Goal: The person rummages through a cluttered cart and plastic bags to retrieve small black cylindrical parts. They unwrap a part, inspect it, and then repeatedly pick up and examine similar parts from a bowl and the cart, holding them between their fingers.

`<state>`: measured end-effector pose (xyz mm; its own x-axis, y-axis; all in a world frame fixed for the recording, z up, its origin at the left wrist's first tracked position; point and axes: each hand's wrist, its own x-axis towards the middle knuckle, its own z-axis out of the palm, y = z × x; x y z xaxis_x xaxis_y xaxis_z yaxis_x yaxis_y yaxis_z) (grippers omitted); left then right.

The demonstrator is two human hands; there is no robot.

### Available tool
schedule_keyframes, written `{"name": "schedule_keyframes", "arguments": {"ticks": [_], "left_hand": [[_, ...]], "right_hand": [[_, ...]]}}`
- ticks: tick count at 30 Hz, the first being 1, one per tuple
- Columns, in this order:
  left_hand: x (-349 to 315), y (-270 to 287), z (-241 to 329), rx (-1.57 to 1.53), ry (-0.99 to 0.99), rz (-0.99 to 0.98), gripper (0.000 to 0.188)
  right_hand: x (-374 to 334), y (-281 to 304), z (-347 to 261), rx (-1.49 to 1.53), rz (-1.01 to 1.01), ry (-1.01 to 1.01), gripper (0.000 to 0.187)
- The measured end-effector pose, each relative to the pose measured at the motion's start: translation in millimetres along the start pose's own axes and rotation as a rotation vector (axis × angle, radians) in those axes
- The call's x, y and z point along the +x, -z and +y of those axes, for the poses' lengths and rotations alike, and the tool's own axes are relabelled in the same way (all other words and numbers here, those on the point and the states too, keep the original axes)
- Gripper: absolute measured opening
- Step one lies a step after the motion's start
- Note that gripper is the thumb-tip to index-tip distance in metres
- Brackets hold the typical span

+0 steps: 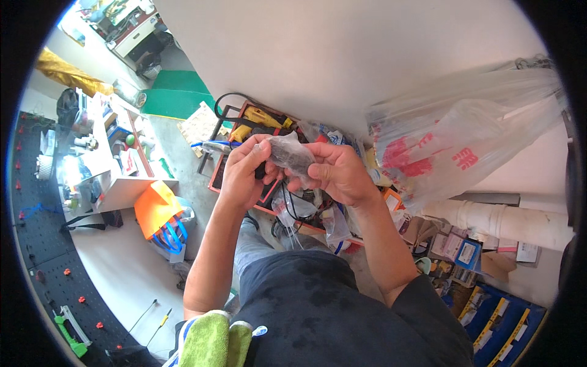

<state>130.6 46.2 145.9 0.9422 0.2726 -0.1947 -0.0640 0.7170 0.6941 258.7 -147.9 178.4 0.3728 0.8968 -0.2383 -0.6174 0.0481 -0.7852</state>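
Both hands are raised in front of my body, above a cluttered crate. Between them is a small clear plastic bag [290, 154] with something dark inside; what the dark contents are I cannot make out. My left hand [246, 174] pinches the bag's left end with thumb and fingers. The right end is gripped by my right hand [343, 174], its thumb pressed on the plastic. Behind and below the hands, a yellow tool [260, 117] lies in the crate, and loose clear bags [293, 205] with a black cable rest nearer to me.
A big translucent plastic bag [452, 140] with red print hangs at the right wall. Boxes [452, 244] and a blue rack [507, 324] stand below it. On the left are an orange bag [159, 205], a cluttered white table and a dark pegboard [52, 257]. A green towel [211, 339] hangs at my waist.
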Motion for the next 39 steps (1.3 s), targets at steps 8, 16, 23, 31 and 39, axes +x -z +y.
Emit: {"name": "schedule_keyframes", "arguments": {"ticks": [8, 16, 23, 31, 39], "left_hand": [[-9, 8, -5, -0.084, -0.103, -0.083, 0.030], [-13, 13, -5, -0.134, -0.134, -0.066, 0.016], [-16, 2, 6, -0.132, -0.116, -0.005, 0.015], [-13, -1, 5, -0.142, -0.107, -0.021, 0.013], [-21, -28, 13, 0.047, 0.207, -0.111, 0.043]], "right_hand": [[1, -7, -5, -0.051, 0.016, 0.040, 0.059], [3, -10, -7, -0.050, -0.006, 0.015, 0.055], [6, 0, -2, 0.031, -0.067, -0.004, 0.056], [2, -4, -8, 0.060, -0.017, -0.008, 0.049], [-14, -27, -13, -0.154, 0.273, 0.104, 0.019]]}}
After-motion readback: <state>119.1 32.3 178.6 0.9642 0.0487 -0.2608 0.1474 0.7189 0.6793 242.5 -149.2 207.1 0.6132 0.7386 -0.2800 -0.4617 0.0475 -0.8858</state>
